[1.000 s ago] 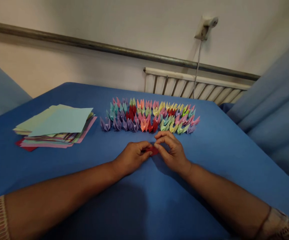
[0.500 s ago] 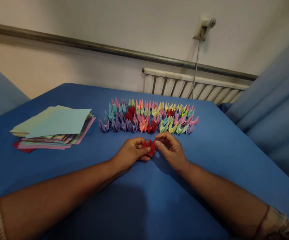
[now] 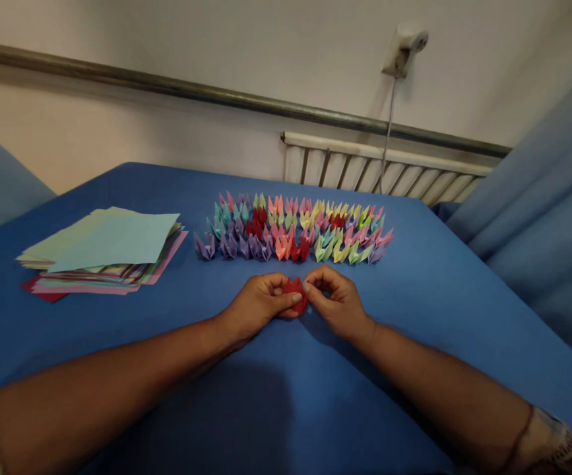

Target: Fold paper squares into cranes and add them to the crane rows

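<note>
A small red origami crane (image 3: 294, 288) is held just above the blue tabletop, in front of the rows of finished cranes. My left hand (image 3: 260, 297) grips its left side, thumb lying across the front and fingers behind. The fingertips of my right hand (image 3: 338, 297) pinch the crane's right edge between thumb and index finger. Part of the red paper is covered by both hands. Several rows of folded paper cranes (image 3: 284, 247) in purple, pink, red, green, yellow and blue stand just beyond my hands.
A stack of coloured paper sheets (image 3: 115, 241), light blue on top, lies to the left on the blue table (image 3: 206, 422). Behind are a white radiator (image 3: 335, 168), a metal rail (image 3: 191, 91) and a wall socket with a cord (image 3: 399, 56). A blue curtain (image 3: 547, 191) hangs at right.
My right fingertips have closed in on the red crane's right edge and sit slightly lower and further left. My left hand keeps its grip.
</note>
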A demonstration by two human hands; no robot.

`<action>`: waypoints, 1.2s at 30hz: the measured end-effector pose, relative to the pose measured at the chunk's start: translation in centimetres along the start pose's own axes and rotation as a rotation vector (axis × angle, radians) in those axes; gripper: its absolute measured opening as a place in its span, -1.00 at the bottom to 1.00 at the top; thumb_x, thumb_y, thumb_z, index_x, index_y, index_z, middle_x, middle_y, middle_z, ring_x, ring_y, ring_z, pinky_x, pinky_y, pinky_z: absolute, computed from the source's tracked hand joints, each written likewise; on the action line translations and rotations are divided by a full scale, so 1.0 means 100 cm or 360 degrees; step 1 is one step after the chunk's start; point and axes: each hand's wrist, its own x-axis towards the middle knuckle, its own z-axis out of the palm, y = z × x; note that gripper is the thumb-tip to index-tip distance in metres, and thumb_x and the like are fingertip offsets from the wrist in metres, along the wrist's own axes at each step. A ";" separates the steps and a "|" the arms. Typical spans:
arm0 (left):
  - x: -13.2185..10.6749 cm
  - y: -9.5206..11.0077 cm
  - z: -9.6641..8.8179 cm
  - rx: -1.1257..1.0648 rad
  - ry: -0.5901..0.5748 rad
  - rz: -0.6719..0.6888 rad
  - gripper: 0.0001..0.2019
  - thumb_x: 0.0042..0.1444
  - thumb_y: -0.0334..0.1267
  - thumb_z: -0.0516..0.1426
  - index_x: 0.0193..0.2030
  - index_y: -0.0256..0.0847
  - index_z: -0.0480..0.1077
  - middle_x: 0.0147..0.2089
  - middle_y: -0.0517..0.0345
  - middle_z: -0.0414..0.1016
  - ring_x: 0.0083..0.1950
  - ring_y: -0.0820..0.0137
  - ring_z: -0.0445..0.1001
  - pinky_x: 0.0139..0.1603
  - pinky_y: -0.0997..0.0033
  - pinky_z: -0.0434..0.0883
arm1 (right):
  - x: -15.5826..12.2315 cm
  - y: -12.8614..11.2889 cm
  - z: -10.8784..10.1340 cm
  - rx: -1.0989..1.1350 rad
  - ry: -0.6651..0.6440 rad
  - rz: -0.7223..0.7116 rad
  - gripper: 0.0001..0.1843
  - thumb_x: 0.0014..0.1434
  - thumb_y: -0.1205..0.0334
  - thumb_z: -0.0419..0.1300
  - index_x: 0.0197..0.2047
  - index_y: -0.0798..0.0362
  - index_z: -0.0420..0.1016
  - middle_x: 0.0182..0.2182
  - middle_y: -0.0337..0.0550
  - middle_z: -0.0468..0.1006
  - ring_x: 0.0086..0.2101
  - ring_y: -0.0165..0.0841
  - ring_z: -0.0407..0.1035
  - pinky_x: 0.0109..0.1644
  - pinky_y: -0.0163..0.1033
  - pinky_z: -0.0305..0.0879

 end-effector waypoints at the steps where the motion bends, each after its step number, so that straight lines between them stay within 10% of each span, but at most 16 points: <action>1: -0.001 0.000 0.001 0.0012 -0.0004 0.0002 -0.67 -0.20 -0.19 0.42 -0.44 -0.29 0.38 -0.48 0.26 0.50 -0.44 0.56 0.47 -0.34 0.59 0.46 | 0.000 -0.001 0.000 0.0055 -0.0002 0.0036 -0.85 0.18 0.17 0.21 -0.38 0.04 0.41 -0.48 -0.28 0.42 -0.48 -0.45 0.30 -0.36 -0.32 0.27; 11: 0.004 0.005 -0.005 0.0048 0.0237 0.0096 -0.72 -0.07 -0.15 0.36 -0.33 -0.28 0.45 -0.41 0.21 0.52 -0.46 0.55 0.44 -0.48 0.60 0.38 | -0.001 0.001 0.001 -0.0076 -0.0151 0.0320 -0.67 0.13 -0.03 0.27 -0.46 0.05 0.42 -0.60 -0.33 0.38 -0.57 -0.49 0.23 -0.49 -0.36 0.16; 36: -0.001 0.006 -0.001 -0.0214 0.0150 -0.0022 -0.82 0.05 -0.22 0.31 -0.27 -0.27 0.49 -0.42 0.22 0.51 -0.50 0.58 0.47 -0.51 0.68 0.45 | 0.000 0.000 0.013 0.0328 -0.0357 0.0695 -0.63 0.04 -0.05 0.30 -0.51 0.09 0.43 -0.60 -0.30 0.48 -0.67 -0.54 0.30 -0.63 -0.43 0.17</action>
